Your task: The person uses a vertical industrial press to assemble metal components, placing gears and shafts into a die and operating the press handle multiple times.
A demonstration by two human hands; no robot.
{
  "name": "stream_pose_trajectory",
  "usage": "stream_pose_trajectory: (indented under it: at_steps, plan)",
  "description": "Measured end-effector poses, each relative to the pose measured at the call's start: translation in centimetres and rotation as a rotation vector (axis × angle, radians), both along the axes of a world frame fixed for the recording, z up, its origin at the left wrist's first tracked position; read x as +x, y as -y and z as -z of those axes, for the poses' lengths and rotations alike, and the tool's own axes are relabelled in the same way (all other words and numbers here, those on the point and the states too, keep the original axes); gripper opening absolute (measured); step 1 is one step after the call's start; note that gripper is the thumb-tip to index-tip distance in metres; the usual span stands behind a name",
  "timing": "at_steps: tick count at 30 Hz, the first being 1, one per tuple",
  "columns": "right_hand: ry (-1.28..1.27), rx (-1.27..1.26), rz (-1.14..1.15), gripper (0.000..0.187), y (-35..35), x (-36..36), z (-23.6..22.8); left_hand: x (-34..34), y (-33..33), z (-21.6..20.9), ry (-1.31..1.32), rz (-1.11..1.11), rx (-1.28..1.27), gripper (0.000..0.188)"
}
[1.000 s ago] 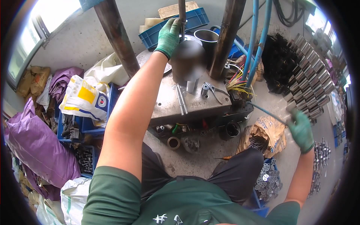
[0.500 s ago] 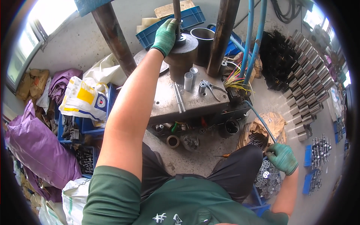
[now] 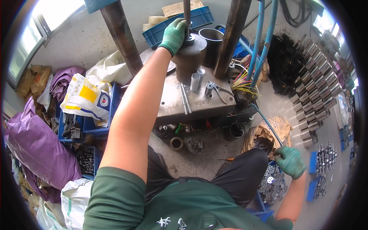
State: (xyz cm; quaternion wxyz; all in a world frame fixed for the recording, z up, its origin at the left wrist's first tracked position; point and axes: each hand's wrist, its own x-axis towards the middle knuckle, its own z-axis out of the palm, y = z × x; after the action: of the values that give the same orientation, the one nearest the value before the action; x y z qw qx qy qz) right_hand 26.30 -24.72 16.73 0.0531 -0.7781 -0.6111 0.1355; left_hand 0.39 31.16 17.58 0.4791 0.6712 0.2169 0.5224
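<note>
Our right grip point(image 3: 290, 163) and the lever point(image 3: 268, 124) in it now sit lower and closer to our right knee point(image 3: 251, 165) than a second ago. In the head view, this gloved grip is closed round the lever's end, beside the paper bag point(image 3: 283, 125) and above the discs point(image 3: 273, 188). Our left grip point(image 3: 174, 35) reaches up to the rod point(image 3: 187, 9), fingers curled at its near side; we cannot tell whether they clasp it. The rod stands upright over the dark ring point(image 3: 188, 41) on top of the round block point(image 3: 188, 67). In front of the block, two sleeves point(image 3: 195, 82) stand on the worktop point(image 3: 168, 105), between two pins point(image 3: 184, 99) and the pliers point(image 3: 219, 92).
</note>
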Motion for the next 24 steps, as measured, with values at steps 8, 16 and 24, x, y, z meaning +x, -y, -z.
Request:
stream_pose_trajectory:
  at_steps: [8, 16, 24]
  plan:
    - [-0.041, 0.099, 0.054, 0.023, -0.4, -0.1, -0.2, 0.2, -1.1, 0.7, -0.055, -0.072, 0.075, 0.035]
    - [-0.106, 0.056, 0.104, 0.029, -0.5, 0.3, -1.0, 0.5, -1.0, 0.8, -0.071, -0.071, 0.071, 0.037]
    - [-0.090, 0.009, 0.076, 0.028, -0.9, -0.2, -1.5, 0.4, -0.7, 0.8, -0.061, -0.066, 0.045, 0.037]
